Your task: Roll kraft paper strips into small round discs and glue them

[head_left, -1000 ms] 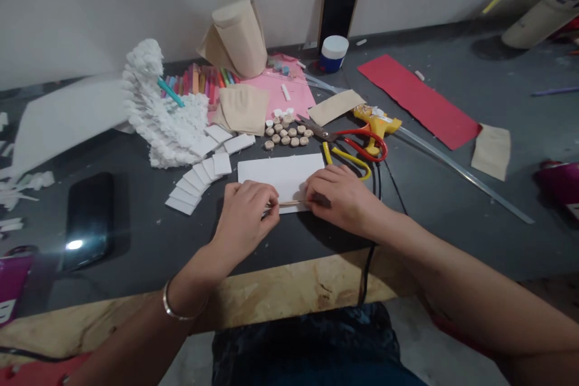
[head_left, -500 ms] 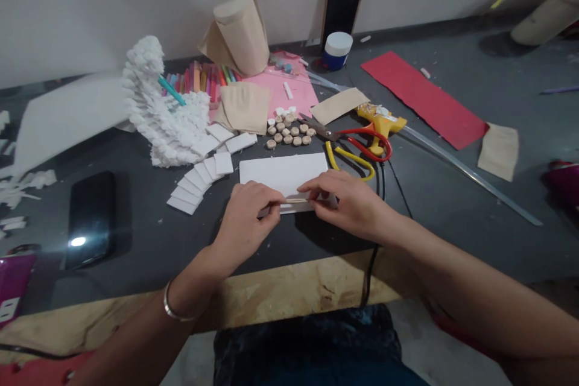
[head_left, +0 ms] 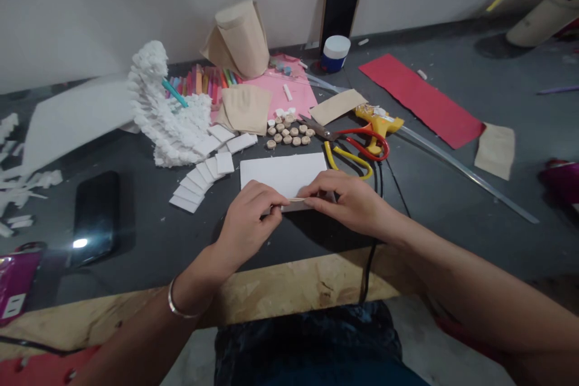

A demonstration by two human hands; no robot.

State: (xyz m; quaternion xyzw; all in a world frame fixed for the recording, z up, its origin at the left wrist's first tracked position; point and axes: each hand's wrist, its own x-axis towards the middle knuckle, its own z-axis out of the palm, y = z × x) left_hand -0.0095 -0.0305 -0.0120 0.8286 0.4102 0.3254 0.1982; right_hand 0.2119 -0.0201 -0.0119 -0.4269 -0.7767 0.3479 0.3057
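A thin beige strip [head_left: 297,199], apparently paper, is stretched between the fingertips of both hands. My left hand [head_left: 250,217] pinches its left end, and my right hand [head_left: 350,200] pinches the right end. Both are held over the near edge of a white rectangular sheet [head_left: 283,170] lying on the dark table. Just beyond that sheet is a cluster of small beige coils [head_left: 287,132]. Scissors with red handles [head_left: 368,143] and a tool with yellow handles [head_left: 348,160] lie beyond my right hand. Fanned white cards [head_left: 194,184] are left of the sheet.
A beige roll [head_left: 244,39] and a blue-white jar [head_left: 335,53] stand at the back. At left are a white textured shape [head_left: 160,114] and a black phone [head_left: 96,217]. A yellow glue gun [head_left: 380,126], red strip [head_left: 423,101] and clear glue stick [head_left: 470,172] lie to the right.
The fingertips have shifted slightly along the beige strip, and my right fingers look straighter. The whole view has moved a little; the things on the table stay put.
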